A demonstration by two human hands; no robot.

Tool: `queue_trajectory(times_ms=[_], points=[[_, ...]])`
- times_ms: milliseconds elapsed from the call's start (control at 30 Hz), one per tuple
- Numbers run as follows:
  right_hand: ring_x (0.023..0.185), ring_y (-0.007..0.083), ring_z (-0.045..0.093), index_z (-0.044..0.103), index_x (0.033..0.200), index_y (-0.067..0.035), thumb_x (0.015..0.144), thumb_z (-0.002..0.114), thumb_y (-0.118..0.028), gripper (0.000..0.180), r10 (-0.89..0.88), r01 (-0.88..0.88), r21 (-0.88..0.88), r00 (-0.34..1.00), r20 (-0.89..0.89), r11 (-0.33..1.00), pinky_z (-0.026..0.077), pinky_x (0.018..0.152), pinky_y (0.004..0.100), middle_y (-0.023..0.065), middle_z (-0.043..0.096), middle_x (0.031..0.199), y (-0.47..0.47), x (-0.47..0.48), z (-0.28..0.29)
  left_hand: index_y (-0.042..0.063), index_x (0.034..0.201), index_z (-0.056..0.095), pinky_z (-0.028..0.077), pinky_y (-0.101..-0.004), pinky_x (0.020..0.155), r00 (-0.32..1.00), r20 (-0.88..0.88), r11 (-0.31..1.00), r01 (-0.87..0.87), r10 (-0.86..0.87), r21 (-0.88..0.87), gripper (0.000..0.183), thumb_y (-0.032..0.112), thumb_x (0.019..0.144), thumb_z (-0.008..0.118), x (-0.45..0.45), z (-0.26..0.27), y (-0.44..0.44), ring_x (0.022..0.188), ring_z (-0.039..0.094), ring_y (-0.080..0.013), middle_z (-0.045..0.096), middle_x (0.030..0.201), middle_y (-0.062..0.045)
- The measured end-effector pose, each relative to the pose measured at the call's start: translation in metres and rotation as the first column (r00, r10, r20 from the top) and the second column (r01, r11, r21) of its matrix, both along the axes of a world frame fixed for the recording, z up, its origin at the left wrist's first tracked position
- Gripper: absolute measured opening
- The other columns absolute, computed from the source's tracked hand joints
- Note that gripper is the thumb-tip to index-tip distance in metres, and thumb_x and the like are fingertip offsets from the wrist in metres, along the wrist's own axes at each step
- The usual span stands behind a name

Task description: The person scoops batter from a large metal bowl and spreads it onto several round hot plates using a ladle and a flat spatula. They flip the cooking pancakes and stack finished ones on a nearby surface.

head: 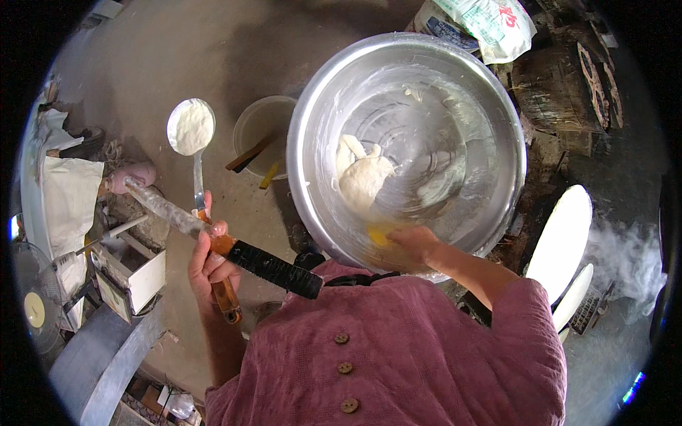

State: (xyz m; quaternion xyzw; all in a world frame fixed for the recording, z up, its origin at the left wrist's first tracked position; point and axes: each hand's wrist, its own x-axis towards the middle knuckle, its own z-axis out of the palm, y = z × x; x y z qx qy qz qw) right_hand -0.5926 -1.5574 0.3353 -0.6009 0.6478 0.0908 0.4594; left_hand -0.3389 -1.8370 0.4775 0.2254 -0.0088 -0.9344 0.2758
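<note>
In my left hand [213, 261] are two tools at once: a metal ladle [192, 128] with a wooden handle, its bowl full of pale dough or batter, and a long floury tool [274, 269] with a dark wrapped handle, which crosses over the ladle's handle. My right hand [415, 242] is inside a large metal basin [301, 106], low near its wall, closed on a yellow scraper [378, 234] that looks blurred. A soft lump of white dough [365, 178] lies against the basin's left side, just beyond the scraper. Thin smears of dough coat the metal.
Left of the basin stands a translucent bucket [256, 117] with sticks in it. Printed plastic bags [495, 26] lie beyond the basin. Pale round discs [562, 239] lean at the right, near rising steam or smoke. A fan [34, 309] and a white box [146, 282] are at the left.
</note>
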Motion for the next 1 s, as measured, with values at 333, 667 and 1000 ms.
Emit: queue_trajectory(times_ms=[333, 667, 1000], points=[[0.087, 0.0287, 0.058, 0.057, 0.100, -0.012, 0.080, 0.050, -0.015, 0.022, -0.009, -0.251, -0.673, 0.934, -0.358, 0.696, 0.048, 0.071, 0.0379, 0.0114, 0.057, 0.090, -0.021, -0.013, -0.044, 0.018, 0.144, 0.013, 0.025, -0.0114, 0.035, 0.999, -0.029, 0.999, -0.029, 0.028, -0.046, 0.053, 0.008, 0.096, 0.036, -0.001, 0.003, 0.006, 0.045, 0.028, 0.0019, 0.046, 0.101, -0.008], [0.091, 0.0281, 0.056, 0.053, 0.103, -0.009, 0.081, 0.048, -0.013, 0.022, -0.093, 0.058, -0.351, 0.992, -0.086, 0.935, 0.048, 0.072, 0.0407, 0.0120, 0.055, 0.094, -0.027, 0.024, -0.015, 0.017, 0.144, 0.010, 0.027, -0.0133, 0.036, 0.998, 0.036, 0.998, -0.042, 0.044, -0.050, 0.053, 0.009, 0.097, 0.034, 0.001, 0.010, 0.013, 0.045, 0.028, 0.0016, 0.046, 0.101, -0.008], [0.096, 0.0239, 0.054, 0.053, 0.102, -0.012, 0.081, 0.050, -0.012, 0.021, -0.563, 0.458, -0.413, 0.808, -0.176, 0.787, 0.049, 0.069, 0.0376, 0.0063, 0.056, 0.095, -0.114, -0.023, -0.020, 0.018, 0.143, 0.018, 0.024, -0.0109, 0.034, 1.000, -0.012, 0.997, -0.011, 0.010, -0.077, 0.052, 0.009, 0.096, 0.040, 0.004, 0.012, 0.012, 0.044, 0.025, 0.0027, 0.047, 0.099, -0.005]])
